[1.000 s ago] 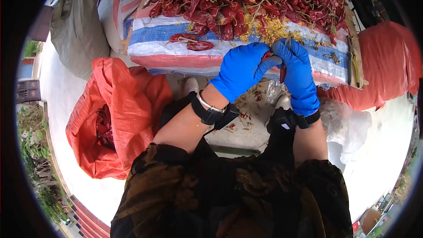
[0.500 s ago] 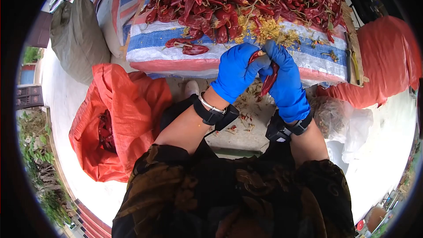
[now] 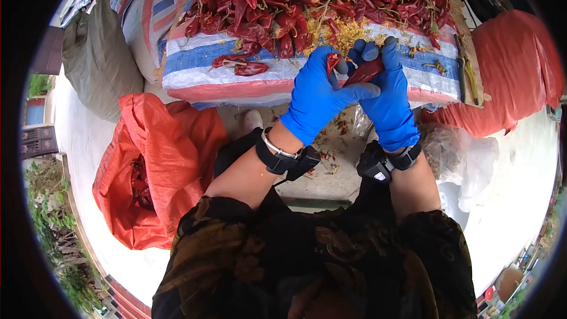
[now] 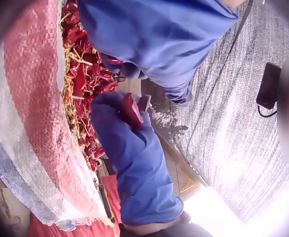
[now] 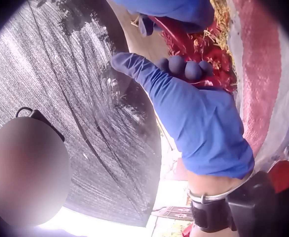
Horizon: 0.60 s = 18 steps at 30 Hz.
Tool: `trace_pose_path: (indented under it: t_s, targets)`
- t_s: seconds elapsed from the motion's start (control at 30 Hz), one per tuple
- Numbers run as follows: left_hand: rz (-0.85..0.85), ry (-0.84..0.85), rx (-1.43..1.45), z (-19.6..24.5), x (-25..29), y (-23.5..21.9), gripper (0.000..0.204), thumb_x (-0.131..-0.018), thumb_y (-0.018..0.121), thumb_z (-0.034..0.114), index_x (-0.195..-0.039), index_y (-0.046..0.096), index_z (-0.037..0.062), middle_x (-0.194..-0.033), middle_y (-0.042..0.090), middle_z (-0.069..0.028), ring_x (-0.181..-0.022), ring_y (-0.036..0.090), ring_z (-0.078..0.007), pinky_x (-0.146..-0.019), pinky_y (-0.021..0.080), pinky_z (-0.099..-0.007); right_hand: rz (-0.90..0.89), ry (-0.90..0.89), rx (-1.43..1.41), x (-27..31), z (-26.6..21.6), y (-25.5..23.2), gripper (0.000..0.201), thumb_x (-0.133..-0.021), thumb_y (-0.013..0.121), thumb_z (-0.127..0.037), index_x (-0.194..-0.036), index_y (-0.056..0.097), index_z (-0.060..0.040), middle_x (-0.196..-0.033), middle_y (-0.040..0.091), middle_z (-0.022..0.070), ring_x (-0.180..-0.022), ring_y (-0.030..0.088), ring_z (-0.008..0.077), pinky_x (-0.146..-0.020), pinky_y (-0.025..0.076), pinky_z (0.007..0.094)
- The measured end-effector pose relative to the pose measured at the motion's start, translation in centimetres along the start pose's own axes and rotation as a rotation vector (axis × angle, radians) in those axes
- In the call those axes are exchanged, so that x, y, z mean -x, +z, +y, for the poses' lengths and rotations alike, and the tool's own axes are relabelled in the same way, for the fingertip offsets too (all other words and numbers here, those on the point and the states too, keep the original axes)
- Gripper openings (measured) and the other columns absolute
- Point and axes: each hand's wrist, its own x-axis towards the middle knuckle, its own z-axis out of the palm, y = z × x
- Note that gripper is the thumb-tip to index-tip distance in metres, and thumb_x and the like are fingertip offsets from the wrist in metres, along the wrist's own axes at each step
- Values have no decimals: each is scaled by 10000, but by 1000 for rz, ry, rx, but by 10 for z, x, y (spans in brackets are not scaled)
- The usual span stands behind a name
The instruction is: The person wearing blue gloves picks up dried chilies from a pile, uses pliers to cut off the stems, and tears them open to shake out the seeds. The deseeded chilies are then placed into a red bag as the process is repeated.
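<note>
Both hands wear blue gloves and are close together over the near edge of a striped woven sheet [image 3: 195,53]. My left hand [image 3: 316,97] curls its fingers round a dried red chili pepper [image 3: 333,62], and its thumb is stretched out toward the other hand. In the right wrist view, part of that pepper shows beneath the left fingertips [image 5: 192,70]. My right hand [image 3: 390,106] holds another dried chili pepper [image 3: 367,71] between fingers and thumb; the left wrist view shows this chili's red body [image 4: 131,111]. Beyond the hands lies a large heap of dried chili peppers [image 3: 266,0].
Yellow seeds [image 3: 348,34] are scattered before the heap. Two loose chilies [image 3: 251,69] lie at the sheet's left. An open red sack [image 3: 171,153] with chilies inside stands at left; a full red sack [image 3: 514,77] is at right. A yellow-and-black tool [image 3: 471,82] lies on the right edge.
My hands have drawn slightly apart and the left thumb has straightened. The right hand's chili, hanging downward half a second ago, now lies slanted across its fingers. The head view has shifted a little.
</note>
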Motion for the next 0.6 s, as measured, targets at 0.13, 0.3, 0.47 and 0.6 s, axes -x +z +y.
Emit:
trace_pose_path:
  t_s: [0.13,0.3,0.47,0.6]
  targets:
    - [132,226,-233,-10,-8,5,311,-725,706,164,-929,512,30,-746,549,7,-666,513,-93,-650,438,-222,-110,77,33,2,2,4,395,-873,467,-412,-857,544,-25,-924,552,80,-893,513,198,-829,383,296]
    - [-24,-78,272,-14,-17,-13,251,-769,669,204,-941,573,49,-758,609,-27,-587,488,-60,-551,403,-196,-218,-15,477,-5,-5,6,371,-904,439,-339,-935,594,-4,-848,531,29,-732,462,100,-623,360,223]
    - [-128,-342,491,-19,-19,-24,246,-758,681,190,-944,577,67,-757,612,-22,-501,422,-30,-440,325,-189,-149,24,473,-11,-18,-8,283,-896,472,-265,-937,606,-19,-700,473,-29,-557,348,49,-484,258,186]
    - [-186,-285,396,-18,-18,-26,321,-752,686,228,-991,562,54,-762,608,-28,-545,477,-59,-493,389,-203,-113,-43,708,-12,-15,-6,134,-839,575,-144,-888,614,-25,-648,498,-46,-533,379,32,-470,291,172]
